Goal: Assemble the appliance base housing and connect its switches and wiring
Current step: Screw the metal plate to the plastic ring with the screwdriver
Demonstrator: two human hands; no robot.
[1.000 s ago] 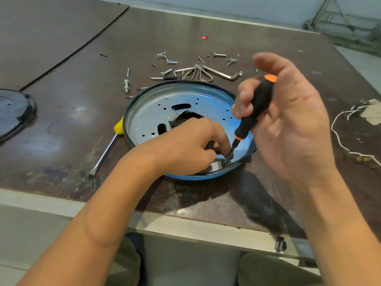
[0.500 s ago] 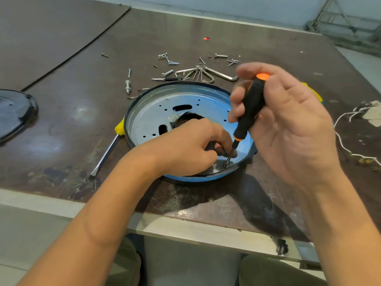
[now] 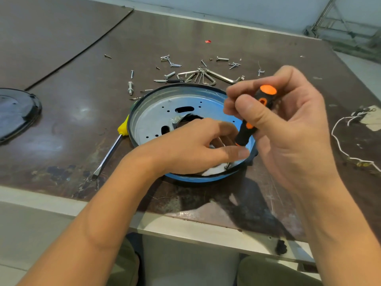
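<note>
As I'm sitting with my knees (image 3: 268, 271) under the table (image 3: 61, 131) edge, both forearms are reaching out over it. My left hand (image 3: 191, 149) is hovering over the near rim of the housing (image 3: 152, 118). Thumb and forefinger are bending into a loose ring beside the lower end of the screwdriver (image 3: 246, 132). Whether they're pinching anything down there, I can't tell, because the hand is hiding it.

My right hand (image 3: 292, 129) is gripping the screwdriver's black-and-orange handle with thumb and fingers curling round it. The orange cap is pointing up and the tip is slanting down to the near right of the rim.

The housing is lying open side up on the table, close to the front edge. It's a shallow round metal pan showing slots, small holes and a big cutout in its floor.

A yellow screwdriver (image 3: 111, 153) is lying just left of it, handle against the rim, blade pointing back toward me. Off to my right, white wires (image 3: 340, 149) are trailing over the table, well apart from the housing. Far left, a black lid (image 3: 16, 112) is sitting half out of view.

Just beyond the housing, hex keys (image 3: 206, 76) are fanning out, with loose screws (image 3: 171, 62) lying scattered around them. Farther back, a small red bit (image 3: 208, 41) is lying alone.
</note>
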